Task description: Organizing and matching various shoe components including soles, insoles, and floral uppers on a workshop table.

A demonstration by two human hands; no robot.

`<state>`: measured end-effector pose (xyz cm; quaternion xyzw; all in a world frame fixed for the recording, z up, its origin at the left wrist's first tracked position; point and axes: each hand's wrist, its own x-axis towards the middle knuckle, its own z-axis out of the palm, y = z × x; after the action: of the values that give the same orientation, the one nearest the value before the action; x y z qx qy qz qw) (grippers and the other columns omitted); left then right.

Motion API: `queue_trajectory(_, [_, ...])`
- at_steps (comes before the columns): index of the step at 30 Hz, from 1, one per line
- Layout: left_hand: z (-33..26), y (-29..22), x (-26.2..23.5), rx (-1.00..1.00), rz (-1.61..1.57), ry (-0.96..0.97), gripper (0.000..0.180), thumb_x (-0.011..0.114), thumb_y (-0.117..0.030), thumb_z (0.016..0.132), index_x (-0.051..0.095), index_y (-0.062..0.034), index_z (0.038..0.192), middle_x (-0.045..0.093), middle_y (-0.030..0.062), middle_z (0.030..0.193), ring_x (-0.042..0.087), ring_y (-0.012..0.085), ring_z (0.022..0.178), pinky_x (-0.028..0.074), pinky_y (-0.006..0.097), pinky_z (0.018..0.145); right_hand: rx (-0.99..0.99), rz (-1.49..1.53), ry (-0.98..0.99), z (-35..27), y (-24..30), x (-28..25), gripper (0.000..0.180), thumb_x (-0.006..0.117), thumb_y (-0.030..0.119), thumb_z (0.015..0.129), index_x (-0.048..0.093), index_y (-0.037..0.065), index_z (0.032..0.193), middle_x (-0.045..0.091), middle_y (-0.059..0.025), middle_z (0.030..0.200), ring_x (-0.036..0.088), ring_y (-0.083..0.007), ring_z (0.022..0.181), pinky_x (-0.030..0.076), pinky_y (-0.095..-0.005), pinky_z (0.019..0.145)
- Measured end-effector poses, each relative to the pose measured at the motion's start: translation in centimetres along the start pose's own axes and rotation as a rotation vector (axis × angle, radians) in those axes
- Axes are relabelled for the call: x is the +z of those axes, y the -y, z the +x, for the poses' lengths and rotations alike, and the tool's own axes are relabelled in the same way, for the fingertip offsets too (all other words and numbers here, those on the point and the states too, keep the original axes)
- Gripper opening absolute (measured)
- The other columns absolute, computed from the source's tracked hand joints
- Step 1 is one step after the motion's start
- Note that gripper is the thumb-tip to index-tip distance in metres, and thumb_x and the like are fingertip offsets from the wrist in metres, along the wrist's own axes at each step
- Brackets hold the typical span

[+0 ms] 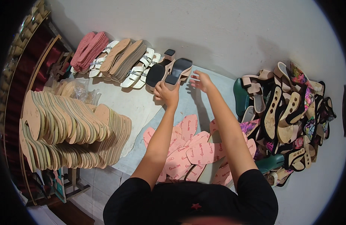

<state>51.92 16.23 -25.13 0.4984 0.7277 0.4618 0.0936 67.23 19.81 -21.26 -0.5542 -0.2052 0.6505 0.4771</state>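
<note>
At the far side of the table, a pair of heeled sandals (pixel 181 67) with black soles and beige sides lies with the soles and block heels turned up. My left hand (pixel 167 93) is closed around the near block-heel end of one sandal. Just right of the pair, my right hand (pixel 201 81) is held apart from it, fingers spread and nothing in them. Left of the pair stand white strappy sandals (pixel 132 77). Pink printed insole pieces (pixel 197 150) lie loosely heaped between my forearms and under the right one.
Tall rows of beige insoles (pixel 68 120) fill the left side. Behind them are a clear plastic bag (pixel 77 90), pink soles (pixel 89 50) and tan insoles (pixel 124 56). A pile of floral sandals (pixel 289 116) and a green shoe last (pixel 240 97) crowd the right. A wall (pixel 225 30) bounds the back.
</note>
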Motion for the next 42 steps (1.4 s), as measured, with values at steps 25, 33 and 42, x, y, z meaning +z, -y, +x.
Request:
queue_trajectory(25, [-0.2, 6.2, 1.6, -0.001, -0.315, 0.305, 0.063, 0.074, -0.013, 0.056, 0.045, -0.0043, 0.111, 0.058, 0.0152, 0.094, 0.056, 0.0338, 0.089, 0.044, 0.04, 0.075, 0.024, -0.247, 0.109, -1.0, -6.6, 4.9, 0.053, 0.051, 0.025, 0.084, 0.032, 0.012, 0.132, 0.055, -0.0076, 0.099, 0.055, -0.0182, 0.08, 0.044, -0.039, 0.074])
queue_trajectory(33, [-0.7, 5.1, 2.0, 0.012, -0.357, 0.253, 0.035, 0.071, -0.009, 0.066, 0.054, 0.0012, 0.095, 0.056, 0.0125, 0.091, 0.057, 0.0292, 0.083, 0.046, 0.035, 0.07, -0.739, -0.663, -0.002, -1.0, -8.3, 4.6, 0.081, 0.066, 0.021, 0.068, 0.023, 0.001, 0.133, 0.026, -0.0215, 0.126, 0.035, -0.0322, 0.117, 0.037, -0.0369, 0.093])
queue_trajectory(42, [0.2, 4.6, 1.7, -0.224, -0.743, 0.324, 0.04, 0.075, -0.02, 0.063, 0.055, 0.001, 0.091, 0.056, 0.0143, 0.094, 0.055, 0.0337, 0.089, 0.044, 0.038, 0.075, -0.668, -0.897, -0.042, -2.1, -7.8, 3.6, 0.077, 0.064, 0.017, 0.07, 0.023, -0.001, 0.132, 0.027, -0.0218, 0.125, 0.036, -0.0334, 0.117, 0.038, -0.0361, 0.096])
